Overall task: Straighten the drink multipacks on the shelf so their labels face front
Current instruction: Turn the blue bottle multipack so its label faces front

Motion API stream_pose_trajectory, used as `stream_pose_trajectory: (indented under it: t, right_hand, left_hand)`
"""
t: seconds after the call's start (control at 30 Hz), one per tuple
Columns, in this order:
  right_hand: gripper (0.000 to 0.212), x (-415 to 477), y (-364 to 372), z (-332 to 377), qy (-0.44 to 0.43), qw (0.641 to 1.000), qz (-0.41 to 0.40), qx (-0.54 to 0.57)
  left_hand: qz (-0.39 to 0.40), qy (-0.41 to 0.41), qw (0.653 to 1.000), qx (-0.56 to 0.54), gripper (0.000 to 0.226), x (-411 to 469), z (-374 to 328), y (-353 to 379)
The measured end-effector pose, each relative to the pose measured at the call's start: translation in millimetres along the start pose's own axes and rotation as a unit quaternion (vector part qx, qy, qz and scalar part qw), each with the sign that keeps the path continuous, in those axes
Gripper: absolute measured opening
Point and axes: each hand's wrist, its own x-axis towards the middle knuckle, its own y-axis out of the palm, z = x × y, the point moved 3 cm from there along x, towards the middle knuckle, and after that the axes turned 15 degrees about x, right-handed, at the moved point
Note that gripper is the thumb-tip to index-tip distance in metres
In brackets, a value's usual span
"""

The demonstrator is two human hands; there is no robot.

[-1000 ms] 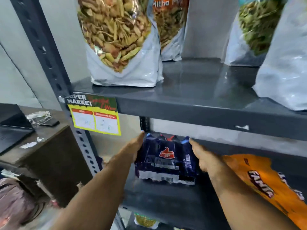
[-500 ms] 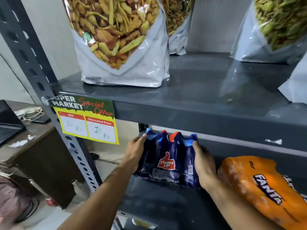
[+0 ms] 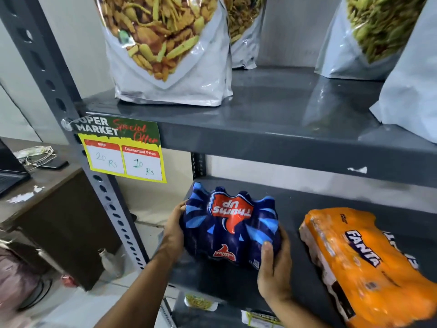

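Blue pack (image 3: 230,227), clamped between left hand (image 3: 173,229) and right hand (image 3: 274,268), shows its logo upside down; orange pack (image 3: 361,263), right, lies askew. Neither finished.

We see snack bags on the upper shelf (image 3: 272,119): a mixed-snack bag (image 3: 165,50) at its left front, a green-snack bag (image 3: 369,36) further right. A price tag (image 3: 123,152) hangs from its left edge.

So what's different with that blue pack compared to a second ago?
The blue Thums Up multipack, then standing upright on the shelf, has been tipped toward the camera; its big logo now reads upside down. The left hand and right hand keep gripping its sides. The orange Fanta pack stays lying beside it.
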Motion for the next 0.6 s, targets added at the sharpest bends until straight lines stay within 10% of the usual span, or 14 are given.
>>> stream_pose_trajectory:
  t: [0.3, 0.6]
  right_hand:
    - [0.061, -1.5, 19.0, 15.2, 0.068, 0.989, -0.047, 0.124]
    - [0.035, 90.2, 35.6, -15.6, 0.145, 0.980, 0.082, 0.105]
  left_hand:
    - [-0.032, -0.011, 0.999, 0.039, 0.043, -21.6, -7.1, 2.2]
    - [-0.087, 0.074, 0.984, 0.137, 0.039, -110.3, 32.3, 11.4]
